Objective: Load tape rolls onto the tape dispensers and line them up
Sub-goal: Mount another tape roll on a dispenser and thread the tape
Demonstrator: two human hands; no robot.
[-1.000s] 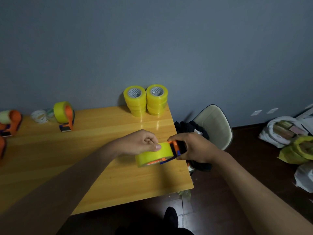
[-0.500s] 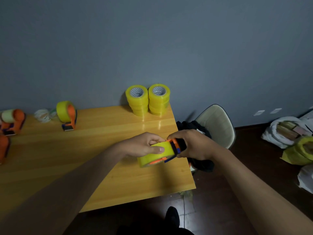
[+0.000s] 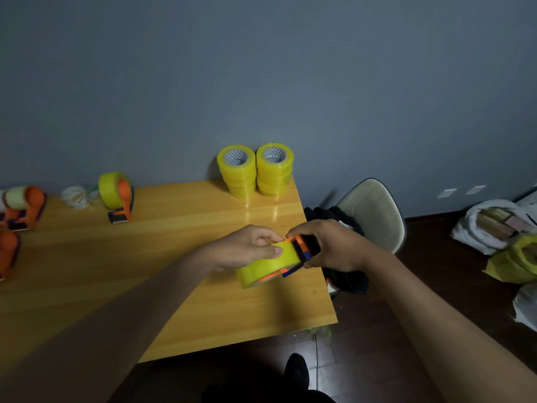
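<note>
Head view: the left hand (image 3: 247, 247) pinched the roll (image 3: 268, 264), the right hand (image 3: 328, 247) gripped the dispenser (image 3: 302, 250) just right of it, roll axis lying near-to-far.

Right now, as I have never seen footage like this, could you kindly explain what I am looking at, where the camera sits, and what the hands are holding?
There is no machine here: a person works with two bare hands, and one wide-angle camera worn on their head looks forward and down, so both forearms reach in from the bottom of the picture.

The left hand grips a yellow tape roll, and the right hand grips the orange dispenser the roll sits on, near the right edge of the wooden table.

At the back by the wall stand two stacks of spare rolls. Farther left a loaded dispenser stands upright beside a white bundle, too blurred to name. More dispensers show at the left edge. Beyond the table is a chair with dark cloth on it.
</note>
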